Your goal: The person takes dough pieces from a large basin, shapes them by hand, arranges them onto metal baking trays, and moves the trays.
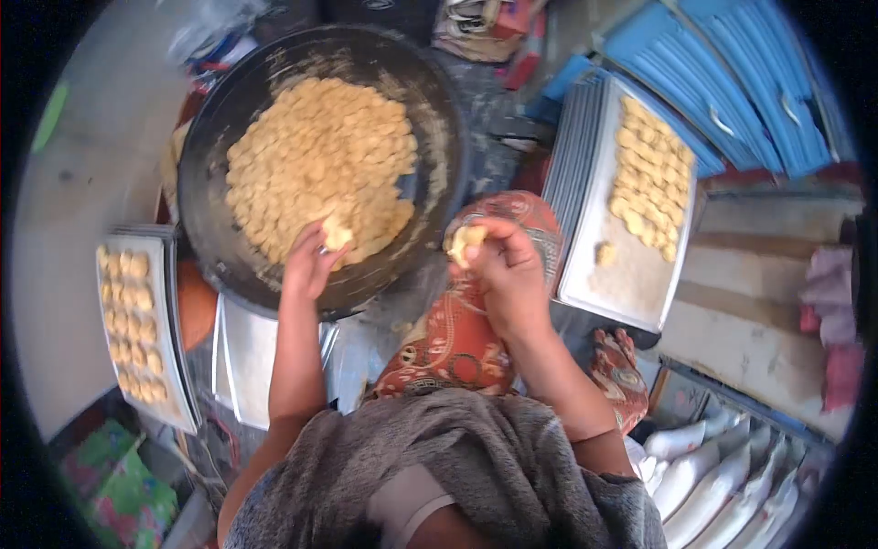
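Note:
A large black basin (439,174) holds a heap of yellowish dough pieces (315,156). Over the basin's near edge, my left hand (309,261) grips a pale yellow dough piece (337,232) at its fingertips. My right hand (508,274) is to the right of the basin, above the patterned red cloth on my leg, with another dough piece (468,243) pinched between thumb and fingers. On the right, a metal tray (631,293) on a stack of trays bears rows of dough pieces, with a single piece apart near its left side.
At the far left, another tray (174,409) carries rows of dough pieces. Bare metal trays (247,352) lie below the basin. Blue slatted panels (704,82) stand at the upper right, and long white packets (718,476) lie at the lower right.

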The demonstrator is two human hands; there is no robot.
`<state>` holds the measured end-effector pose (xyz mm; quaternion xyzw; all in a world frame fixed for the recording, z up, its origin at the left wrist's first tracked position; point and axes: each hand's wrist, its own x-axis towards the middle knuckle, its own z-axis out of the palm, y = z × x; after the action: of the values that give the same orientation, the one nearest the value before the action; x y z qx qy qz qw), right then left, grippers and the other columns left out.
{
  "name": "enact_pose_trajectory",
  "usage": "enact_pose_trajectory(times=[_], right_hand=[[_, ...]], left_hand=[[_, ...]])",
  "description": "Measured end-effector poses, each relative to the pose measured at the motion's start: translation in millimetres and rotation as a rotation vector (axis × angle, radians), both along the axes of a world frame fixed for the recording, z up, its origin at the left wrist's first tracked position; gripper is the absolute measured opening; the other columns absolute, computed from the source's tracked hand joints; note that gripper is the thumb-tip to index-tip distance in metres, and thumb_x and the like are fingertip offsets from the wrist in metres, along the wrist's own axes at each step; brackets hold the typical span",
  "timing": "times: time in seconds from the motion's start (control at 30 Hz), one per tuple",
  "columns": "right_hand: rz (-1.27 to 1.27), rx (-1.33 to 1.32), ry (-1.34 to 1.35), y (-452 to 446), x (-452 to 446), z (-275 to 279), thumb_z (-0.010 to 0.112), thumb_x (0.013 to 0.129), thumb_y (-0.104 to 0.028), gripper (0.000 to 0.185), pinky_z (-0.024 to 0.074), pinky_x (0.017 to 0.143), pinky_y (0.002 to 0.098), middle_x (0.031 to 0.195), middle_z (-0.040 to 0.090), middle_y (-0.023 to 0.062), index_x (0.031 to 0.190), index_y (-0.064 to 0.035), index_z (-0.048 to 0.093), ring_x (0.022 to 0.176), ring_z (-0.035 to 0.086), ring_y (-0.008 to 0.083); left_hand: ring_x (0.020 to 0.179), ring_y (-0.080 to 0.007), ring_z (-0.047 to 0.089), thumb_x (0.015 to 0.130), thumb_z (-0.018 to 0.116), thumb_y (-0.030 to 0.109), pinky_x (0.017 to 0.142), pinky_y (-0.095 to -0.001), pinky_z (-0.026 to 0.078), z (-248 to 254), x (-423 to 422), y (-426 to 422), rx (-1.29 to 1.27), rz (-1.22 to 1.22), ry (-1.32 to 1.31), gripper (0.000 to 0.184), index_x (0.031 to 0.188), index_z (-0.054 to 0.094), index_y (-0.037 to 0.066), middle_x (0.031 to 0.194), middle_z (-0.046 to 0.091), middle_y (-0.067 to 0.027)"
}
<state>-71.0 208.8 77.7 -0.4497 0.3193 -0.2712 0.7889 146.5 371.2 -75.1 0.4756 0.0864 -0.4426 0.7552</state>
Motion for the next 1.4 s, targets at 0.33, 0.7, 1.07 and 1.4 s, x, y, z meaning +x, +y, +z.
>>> enact_pose_trajectory(times=[0.33,0.7,1.07,1.4], right_hand=[[-0.674,-0.031,-0.054,-135.0,-164.5,-11.3,0.047,0.089,0.004,0.020,0.0473,0.097,0.0396,0.111,0.055,0.0136,0.108,0.0074,0.052,0.100,0.057,0.0222],[-0.241,-0.648,1.032,-168.0,-223.7,-58.6,0.059,0.087,-0.015,0.035,0.0489,0.077,0.0351,0.103,0.057,0.0143,0.118,0.0016,0.055,0.091,0.058,0.0226],[-0.381,-0.956,0.801,-160.0,-207.9,-56.1,0.065,0.079,-0.007,0.016,0.0477,0.068,0.0326,0.088,0.063,0.0136,0.094,-0.0015,0.065,0.076,0.061,0.0261],[-0.441,-1.102,0.770,-132.0,-199.2,-32.1,0.059,0.078,-0.004,0.019,0.0465,0.076,0.0363,0.095,0.059,0.0176,0.097,-0.0018,0.057,0.085,0.058,0.0329]], left_hand=[[0.105,-0.0247,0.056,0.084,0.053,0.000,0.089,-0.0381,0.050,103.7,-63.5,-48.7,-0.277,-0.323,-0.050,0.037,0.121,0.048,-0.001,0.114,0.055,-0.0133],[0.077,-0.0139,0.063,0.085,0.062,0.007,0.070,-0.0256,0.053,171.9,-169.4,-214.6,-0.235,-0.896,-0.628,0.026,0.108,0.057,-0.003,0.093,0.064,-0.0085],[0.094,-0.0340,0.054,0.080,0.065,0.017,0.079,-0.0411,0.044,110.4,-234.2,-306.2,-0.070,-1.101,-1.624,0.017,0.092,0.060,0.007,0.093,0.054,-0.0146],[0.087,-0.0349,0.057,0.076,0.061,0.007,0.078,-0.0424,0.047,104.1,-239.7,-311.9,-0.129,-0.970,-1.738,0.015,0.090,0.062,0.002,0.094,0.055,-0.0160]])
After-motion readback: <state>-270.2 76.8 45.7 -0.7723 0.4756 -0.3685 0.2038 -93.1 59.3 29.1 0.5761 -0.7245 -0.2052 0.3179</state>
